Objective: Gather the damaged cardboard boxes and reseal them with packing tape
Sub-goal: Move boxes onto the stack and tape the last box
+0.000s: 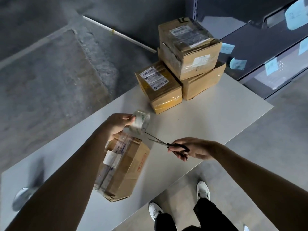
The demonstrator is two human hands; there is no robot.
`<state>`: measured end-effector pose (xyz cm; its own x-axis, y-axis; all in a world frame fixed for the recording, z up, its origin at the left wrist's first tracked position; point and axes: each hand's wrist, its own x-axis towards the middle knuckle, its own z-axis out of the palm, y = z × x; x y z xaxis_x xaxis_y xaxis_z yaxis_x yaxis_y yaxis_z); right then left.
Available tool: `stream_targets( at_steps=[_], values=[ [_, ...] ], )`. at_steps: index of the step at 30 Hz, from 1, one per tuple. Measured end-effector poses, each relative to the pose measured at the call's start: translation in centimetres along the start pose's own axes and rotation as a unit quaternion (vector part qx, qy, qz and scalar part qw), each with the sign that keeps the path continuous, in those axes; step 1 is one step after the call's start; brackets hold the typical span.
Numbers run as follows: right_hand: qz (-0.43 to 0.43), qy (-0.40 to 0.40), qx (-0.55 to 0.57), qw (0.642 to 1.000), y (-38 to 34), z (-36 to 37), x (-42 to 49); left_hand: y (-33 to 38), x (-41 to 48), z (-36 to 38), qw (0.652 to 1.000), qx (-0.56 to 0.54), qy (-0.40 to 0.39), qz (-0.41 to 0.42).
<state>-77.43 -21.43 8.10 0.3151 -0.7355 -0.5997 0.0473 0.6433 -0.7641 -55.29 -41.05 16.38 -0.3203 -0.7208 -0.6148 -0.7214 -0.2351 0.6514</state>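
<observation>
L hand (116, 125) grips clear tape roll (140, 122) over crumpled box (124, 165) on table (216, 114); R hand (194, 149) holds open scissors (160, 141) at the tape. Tape likely light, clingy — box soft, steady it by corners.

The left forearm (66, 172) hides the left side of the near box (126, 167), and the left hand (116, 124) covers the near rim of the tape roll (140, 123). The right hand (195, 148) covers part of the handles of the scissors (176, 147). A pale object (20, 197) at the left end of the counter (208, 114) is blurred. Label print (152, 77) on the stacked boxes (196, 62) is too small to read.
</observation>
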Motion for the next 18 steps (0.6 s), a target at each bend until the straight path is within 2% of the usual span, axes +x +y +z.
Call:
stream_targets(
  at_steps=[5,18],
  values=[
    [0.001,-0.033,0.000,0.999,-1.4,0.7,0.5,0.0,0.1,0.2,1.000,0.000,0.009,-0.001],
    [0.000,-0.021,-0.004,1.000,-4.0,2.6,3.4,-0.6,0.6,0.0,1.000,-0.005,0.010,0.020]
  ],
)
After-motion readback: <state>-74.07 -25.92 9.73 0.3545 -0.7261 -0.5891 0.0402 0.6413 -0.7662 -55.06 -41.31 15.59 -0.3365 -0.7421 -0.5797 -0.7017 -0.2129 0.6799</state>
